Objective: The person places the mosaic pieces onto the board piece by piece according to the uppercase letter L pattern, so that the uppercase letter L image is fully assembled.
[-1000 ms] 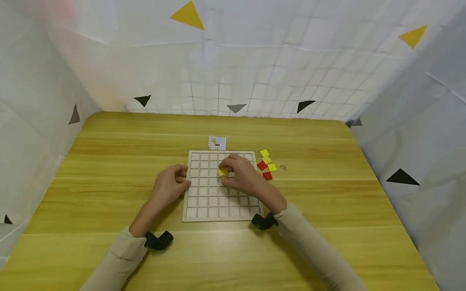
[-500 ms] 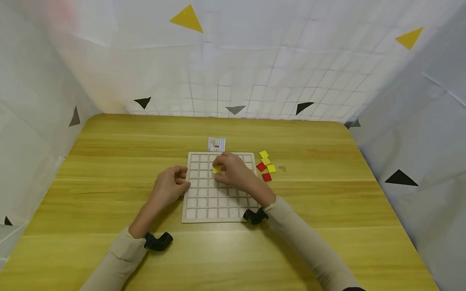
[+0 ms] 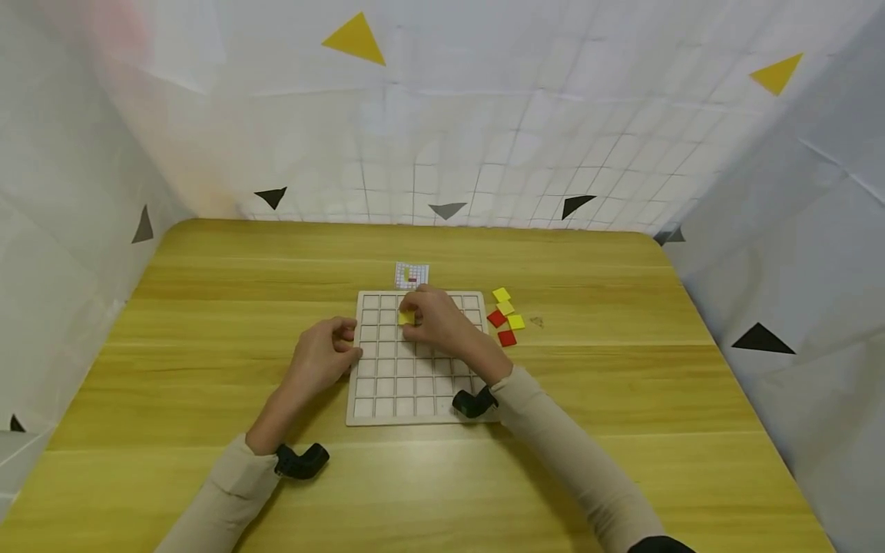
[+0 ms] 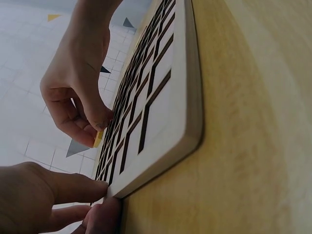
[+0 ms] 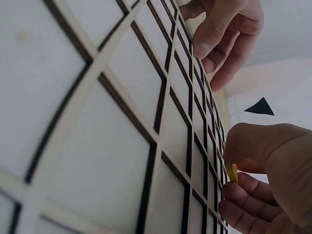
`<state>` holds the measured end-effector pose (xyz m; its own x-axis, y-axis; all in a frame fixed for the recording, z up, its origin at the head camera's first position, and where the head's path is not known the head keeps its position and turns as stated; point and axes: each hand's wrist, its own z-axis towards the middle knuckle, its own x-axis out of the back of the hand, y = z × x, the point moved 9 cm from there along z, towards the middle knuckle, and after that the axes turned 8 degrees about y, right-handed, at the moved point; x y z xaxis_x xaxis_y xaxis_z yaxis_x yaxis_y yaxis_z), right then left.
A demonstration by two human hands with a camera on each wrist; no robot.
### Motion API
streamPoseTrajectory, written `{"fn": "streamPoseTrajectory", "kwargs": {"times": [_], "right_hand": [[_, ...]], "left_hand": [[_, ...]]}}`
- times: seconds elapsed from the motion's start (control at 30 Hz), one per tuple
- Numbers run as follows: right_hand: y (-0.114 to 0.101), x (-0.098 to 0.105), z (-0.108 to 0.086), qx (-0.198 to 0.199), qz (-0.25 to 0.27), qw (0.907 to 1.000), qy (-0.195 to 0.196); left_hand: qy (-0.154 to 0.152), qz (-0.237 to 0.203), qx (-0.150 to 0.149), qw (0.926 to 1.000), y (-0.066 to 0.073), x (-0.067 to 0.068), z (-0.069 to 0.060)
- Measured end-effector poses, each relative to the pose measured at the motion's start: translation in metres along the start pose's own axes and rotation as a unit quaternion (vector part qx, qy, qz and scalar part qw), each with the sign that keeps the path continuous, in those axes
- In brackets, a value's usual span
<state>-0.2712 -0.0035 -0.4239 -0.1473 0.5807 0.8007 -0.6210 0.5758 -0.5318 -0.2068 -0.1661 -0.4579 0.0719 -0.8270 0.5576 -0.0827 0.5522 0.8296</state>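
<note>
My right hand [image 3: 442,322] pinches a yellow square tile [image 3: 406,317] between thumb and fingers, over the upper left part of a pale wooden grid board [image 3: 385,386]. In the left wrist view the tile [image 4: 99,138] is tilted on edge close to the board's surface; whether it touches a cell cannot be told. My left hand [image 3: 321,349] holds the board's left edge, its thumb and fingers bent against the rim. In the right wrist view the yellow tile [image 5: 232,171] shows partly behind the fingers. The right hand hides some cells.
A small printed card [image 3: 412,274] with a grid and coloured squares lies behind the board. Right of the board lie several loose tiles, among them a yellow tile [image 3: 516,322] and a red tile [image 3: 507,338]. A small dark mark [image 3: 537,322] is beside them.
My right hand has moved left and slightly away from me across the board, carrying the yellow tile. The left hand has stayed at the board's edge.
</note>
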Motion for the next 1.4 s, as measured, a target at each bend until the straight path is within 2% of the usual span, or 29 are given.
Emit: {"fn": "streamPoseTrajectory", "kwargs": {"times": [0.43, 0.9, 1.2, 1.4], "right_hand": [[0.006, -0.007, 0.008, -0.015, -0.025, 0.9995, -0.014], [0.009, -0.010, 0.015, -0.028, -0.003, 0.9974, -0.067], [0.008, -0.006, 0.012, -0.036, -0.008, 0.9977, -0.057], [-0.001, 0.002, 0.006, -0.032, -0.002, 0.9985, -0.045]], "left_hand": [[0.001, -0.002, 0.003, 1.0000, -0.002, -0.001, 0.001], [-0.001, -0.008, 0.010, 0.9999, -0.002, -0.001, -0.001], [-0.002, -0.012, 0.017, 0.9998, -0.002, -0.002, -0.001], [-0.005, -0.023, 0.026, 0.9994, -0.004, -0.002, -0.001]]}}
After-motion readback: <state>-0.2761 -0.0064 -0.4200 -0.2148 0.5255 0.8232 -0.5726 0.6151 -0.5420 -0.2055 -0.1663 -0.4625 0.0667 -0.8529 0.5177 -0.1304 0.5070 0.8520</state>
